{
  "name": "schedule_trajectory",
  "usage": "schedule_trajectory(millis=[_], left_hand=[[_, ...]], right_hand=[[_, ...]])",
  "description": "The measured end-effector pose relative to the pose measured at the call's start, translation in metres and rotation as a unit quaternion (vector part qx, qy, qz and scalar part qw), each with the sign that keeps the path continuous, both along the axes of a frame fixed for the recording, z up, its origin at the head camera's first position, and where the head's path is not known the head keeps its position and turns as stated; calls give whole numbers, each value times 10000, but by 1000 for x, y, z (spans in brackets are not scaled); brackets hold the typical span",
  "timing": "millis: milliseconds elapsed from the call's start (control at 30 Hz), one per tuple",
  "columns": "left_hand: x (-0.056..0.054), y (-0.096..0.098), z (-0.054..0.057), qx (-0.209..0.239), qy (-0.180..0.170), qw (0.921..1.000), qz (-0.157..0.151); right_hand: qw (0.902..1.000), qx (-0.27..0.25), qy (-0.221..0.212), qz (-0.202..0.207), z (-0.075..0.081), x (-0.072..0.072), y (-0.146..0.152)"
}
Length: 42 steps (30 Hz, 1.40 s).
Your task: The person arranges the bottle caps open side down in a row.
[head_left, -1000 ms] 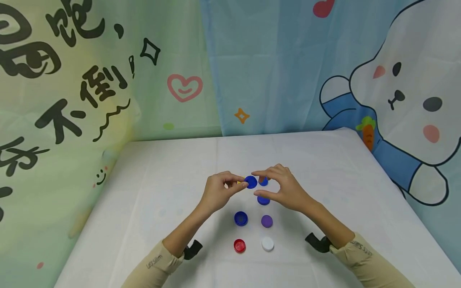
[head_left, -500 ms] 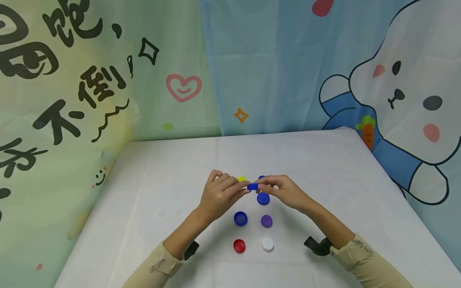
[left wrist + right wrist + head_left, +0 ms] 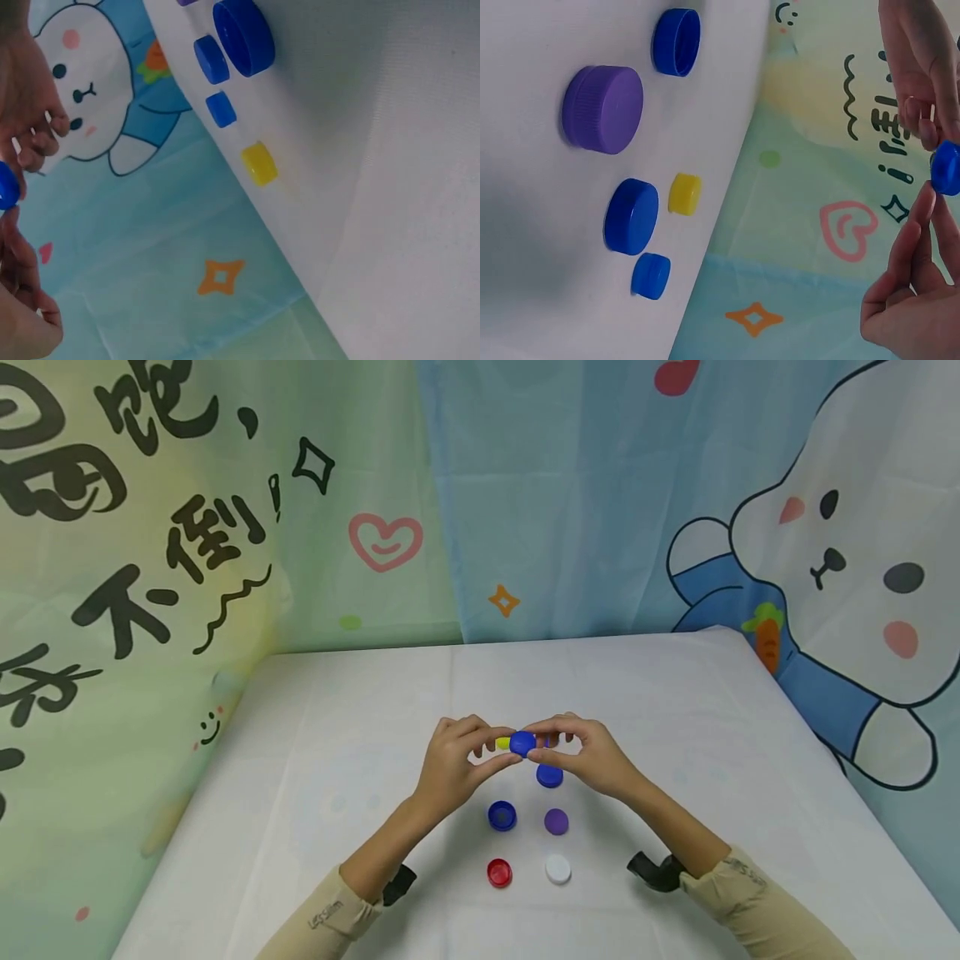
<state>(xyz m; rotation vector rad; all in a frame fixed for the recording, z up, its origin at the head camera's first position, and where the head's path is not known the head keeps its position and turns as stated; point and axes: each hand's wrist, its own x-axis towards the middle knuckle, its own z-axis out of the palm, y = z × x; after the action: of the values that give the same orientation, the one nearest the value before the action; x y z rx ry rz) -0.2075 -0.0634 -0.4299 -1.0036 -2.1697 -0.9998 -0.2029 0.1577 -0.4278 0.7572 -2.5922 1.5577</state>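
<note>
A blue bottle cap is held up above the white table between both hands. The left hand pinches it from the left with thumb and index finger, and the right hand pinches it from the right. In the left wrist view the raised cap is cut off by the frame edge. The right wrist view shows its hollow side between the fingertips of both hands. Just behind the hands lies a yellow cap. A blue cap lies below the right hand's thumb.
On the white table nearer the body lie a dark blue cap, a purple cap, a red cap and a white cap. A small blue cap is mostly behind the right hand in the head view. Printed cloth hangs behind.
A second ago only the left hand held the blue cap; the right hand has since closed in and grips it too. The cap has been turned between the fingers, edge-on half a second ago.
</note>
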Motion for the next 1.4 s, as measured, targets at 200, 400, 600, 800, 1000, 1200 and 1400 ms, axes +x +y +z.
schedule_trajectory(millis=[200, 400, 600, 800, 1000, 1200, 1400], left_hand=[[-13, -7, -15, -264, -518, 9983, -53], [-34, -12, -43, -1319, -1172, 9843, 47], [-47, -11, -61, -2624, -1494, 9532, 135], [-54, -5, -68, -3285, -1589, 9304, 347], [-55, 0, -74, -3683, -1575, 9152, 446], [-48, -6, -72, -3690, -1420, 9145, 863], [-28, -21, -57, -3171, -1695, 9297, 798]], right_hand=[[9972, 500, 547, -113, -12, -12, -8], [9889, 1433, 376, -67, -41, -31, -18], [9688, 2413, 495, 281, -61, -41, -27], [9443, 3105, 1056, 251, -70, -43, -38], [9277, 3551, 1143, 122, -73, -41, -41], [9315, 3513, 946, -8, -66, -36, -32], [9443, 3142, 928, -303, -51, -22, -18]])
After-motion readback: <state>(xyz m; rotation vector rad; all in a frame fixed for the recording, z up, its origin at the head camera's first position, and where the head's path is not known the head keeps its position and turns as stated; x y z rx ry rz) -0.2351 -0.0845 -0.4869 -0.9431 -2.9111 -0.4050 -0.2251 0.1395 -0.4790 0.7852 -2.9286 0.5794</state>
